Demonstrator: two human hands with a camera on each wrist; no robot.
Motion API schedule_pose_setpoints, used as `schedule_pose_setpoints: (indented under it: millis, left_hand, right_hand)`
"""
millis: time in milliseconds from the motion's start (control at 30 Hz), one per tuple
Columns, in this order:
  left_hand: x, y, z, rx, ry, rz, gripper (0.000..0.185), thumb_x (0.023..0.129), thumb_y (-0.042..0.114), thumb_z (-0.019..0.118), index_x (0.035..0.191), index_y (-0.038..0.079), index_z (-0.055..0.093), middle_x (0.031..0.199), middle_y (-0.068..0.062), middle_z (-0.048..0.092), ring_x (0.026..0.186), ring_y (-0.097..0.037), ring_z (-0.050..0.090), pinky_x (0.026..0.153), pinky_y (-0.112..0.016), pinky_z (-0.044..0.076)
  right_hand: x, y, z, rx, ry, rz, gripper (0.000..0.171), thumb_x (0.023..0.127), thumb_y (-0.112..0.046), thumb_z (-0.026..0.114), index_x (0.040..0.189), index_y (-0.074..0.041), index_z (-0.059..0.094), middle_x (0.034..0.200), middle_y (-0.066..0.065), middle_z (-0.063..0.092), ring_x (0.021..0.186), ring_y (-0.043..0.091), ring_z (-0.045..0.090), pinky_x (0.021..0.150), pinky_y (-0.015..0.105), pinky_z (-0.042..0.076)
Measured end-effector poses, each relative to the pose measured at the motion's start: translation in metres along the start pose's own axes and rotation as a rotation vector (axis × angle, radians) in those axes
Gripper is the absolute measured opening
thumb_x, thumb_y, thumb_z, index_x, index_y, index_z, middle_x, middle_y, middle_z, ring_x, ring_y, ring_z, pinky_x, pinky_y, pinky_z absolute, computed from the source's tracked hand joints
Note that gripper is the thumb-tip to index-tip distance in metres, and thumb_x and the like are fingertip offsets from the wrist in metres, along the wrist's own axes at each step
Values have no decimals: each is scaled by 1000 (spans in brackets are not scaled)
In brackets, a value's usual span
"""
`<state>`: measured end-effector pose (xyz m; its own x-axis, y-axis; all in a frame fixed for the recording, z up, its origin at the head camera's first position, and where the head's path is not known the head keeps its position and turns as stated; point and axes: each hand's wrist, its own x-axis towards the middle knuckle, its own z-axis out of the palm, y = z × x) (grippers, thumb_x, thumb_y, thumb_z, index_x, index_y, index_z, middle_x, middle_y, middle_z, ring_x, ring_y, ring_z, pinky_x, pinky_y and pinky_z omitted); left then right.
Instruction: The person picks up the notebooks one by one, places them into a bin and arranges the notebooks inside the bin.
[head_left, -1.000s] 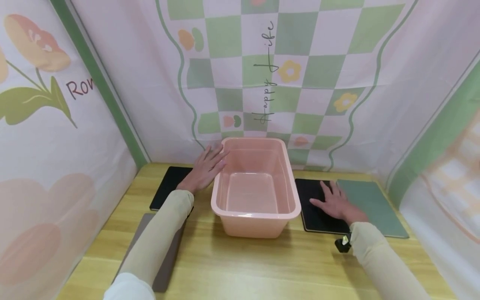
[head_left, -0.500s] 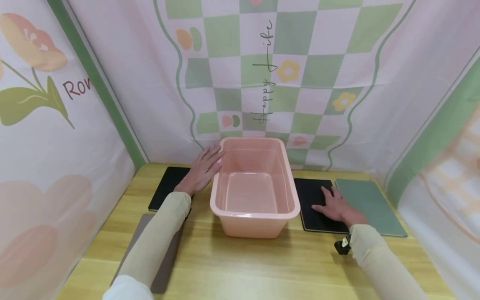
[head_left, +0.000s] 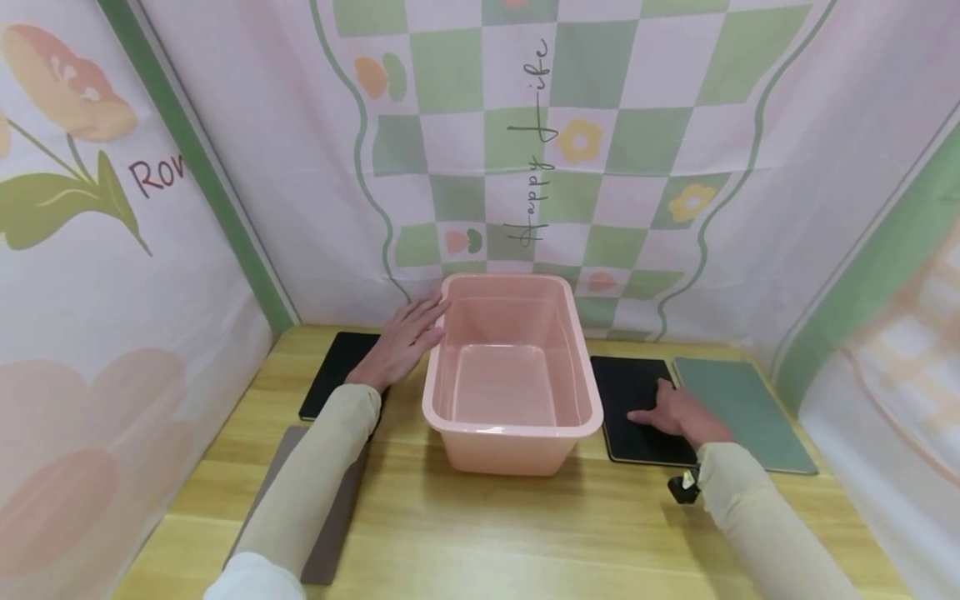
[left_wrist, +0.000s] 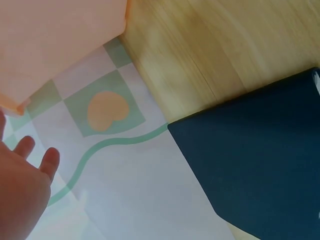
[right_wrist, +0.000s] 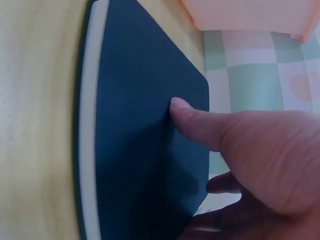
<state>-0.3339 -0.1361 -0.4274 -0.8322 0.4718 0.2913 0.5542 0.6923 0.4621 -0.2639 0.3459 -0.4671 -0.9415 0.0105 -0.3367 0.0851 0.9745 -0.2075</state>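
A pink plastic basin stands in the middle of the table. My left hand rests at its left rim with the fingers extended; the left wrist view catches only part of that hand. To the right of the basin lies a black notebook, flat on the table. On it is my right hand, fingers curled at the notebook's right edge. In the right wrist view the thumb of my right hand presses the notebook's cover, while the fingertips are partly hidden around the edge.
A green notebook lies beside the black one at the far right. Left of the basin are another black notebook and a grey-brown one, partly under the left arm. A patterned cloth hangs behind the wooden table.
My right hand's fingers have drawn in from spread to curled at the black notebook's right edge. The left hand stays almost still at the basin's rim. Basin and notebooks have not moved.
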Motion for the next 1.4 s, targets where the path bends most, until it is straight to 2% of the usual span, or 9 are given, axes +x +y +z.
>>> schedule_pose_setpoints:
  millis: [133,233,533,733,1000,1167,1400]
  left_hand:
    - [0,1,1,-4,-9,-1,61,107,61,25,163,37,23,173,5,17,160,-34,14,127,-62,11]
    - [-1,2,1,-3,-13,-3,61,107,61,24,163,36,22,173,5,16,160,-34,15,128,-61,12]
    - [-1,1,-1,-1,-26,-7,61,108,61,23,163,36,20,173,10,13,160,-31,15,129,-56,13]
    - [1,1,-2,45,-36,5,61,108,59,22,164,35,19,173,8,13,160,-30,19,128,-57,17]
    - [-3,2,-6,32,-56,-23,61,106,65,19,163,42,15,173,14,8,160,-26,18,128,-57,19]
    - [-3,2,-8,21,-53,-26,61,107,64,21,163,41,16,172,20,7,160,-26,19,129,-55,17]
    - [-1,4,-4,9,-63,-37,60,107,61,24,163,40,17,172,19,7,160,-27,18,129,-57,16]
  right_hand:
    - [-1,-4,-5,-6,-52,37,108,96,-53,62,147,28,13,144,51,34,132,64,39,109,65,41]
    - [0,-4,-7,2,-56,45,111,94,-54,64,147,28,12,145,50,34,132,64,40,110,64,41]
    - [5,2,-7,-17,-13,61,118,87,-62,69,146,27,21,144,48,38,129,64,42,108,64,43]
    - [3,1,-10,-6,2,76,123,83,-66,72,147,25,21,144,48,37,130,67,38,107,67,42]
    - [4,1,-10,-6,22,53,130,78,-71,73,149,23,20,144,46,40,126,64,45,104,66,45]
    - [5,4,-9,5,33,67,136,75,-75,74,151,23,18,144,46,40,125,65,45,103,66,45]
    - [4,10,-1,-31,114,62,143,71,-80,73,150,24,16,138,53,39,123,67,43,102,69,44]
